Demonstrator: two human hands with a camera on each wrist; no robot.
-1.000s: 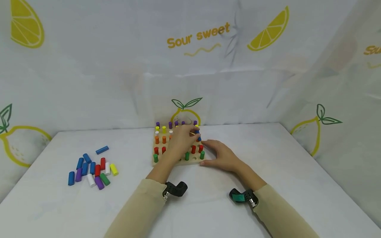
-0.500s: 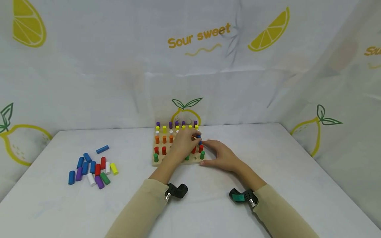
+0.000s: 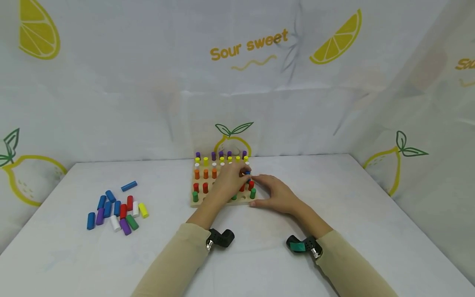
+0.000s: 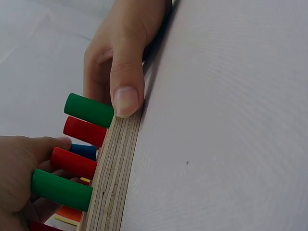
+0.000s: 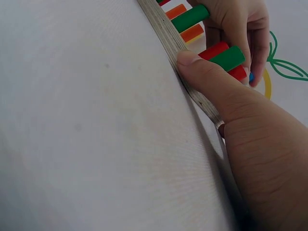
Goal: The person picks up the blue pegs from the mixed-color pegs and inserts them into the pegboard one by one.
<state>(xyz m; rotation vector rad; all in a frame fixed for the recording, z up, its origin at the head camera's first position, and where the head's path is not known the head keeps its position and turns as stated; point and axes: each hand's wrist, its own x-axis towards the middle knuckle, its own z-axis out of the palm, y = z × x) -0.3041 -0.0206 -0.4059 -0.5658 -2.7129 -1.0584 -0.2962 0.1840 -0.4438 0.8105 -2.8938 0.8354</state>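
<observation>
A wooden pegboard [image 3: 194,203] stands at the table's back edge, with rows of purple, yellow, white, orange, red and green pegs. My left hand [image 3: 228,181] reaches over it and pinches a blue peg [image 3: 248,175] near the right side. In the left wrist view, the thumb lies against this blue peg [image 4: 84,151], behind red and green pegs. My right hand [image 3: 276,196] grips the board's front right corner; its thumb [image 5: 192,60] presses the plywood edge beside a green peg [image 5: 228,58]. The left hand hides the board's middle and the blue peg's lower end.
On the left of the table lies a loose group of pegs: several blue ones [image 3: 107,209], plus red, white, purple, a green [image 3: 132,222] and a yellow [image 3: 143,210]. One blue peg [image 3: 129,186] lies farther back. A white printed curtain [image 3: 148,103] hangs behind the table.
My left hand has shifted slightly right and nearer to me, carrying the blue peg toward the red row and uncovering yellow and white pegs. The right hand stays at the corner.
</observation>
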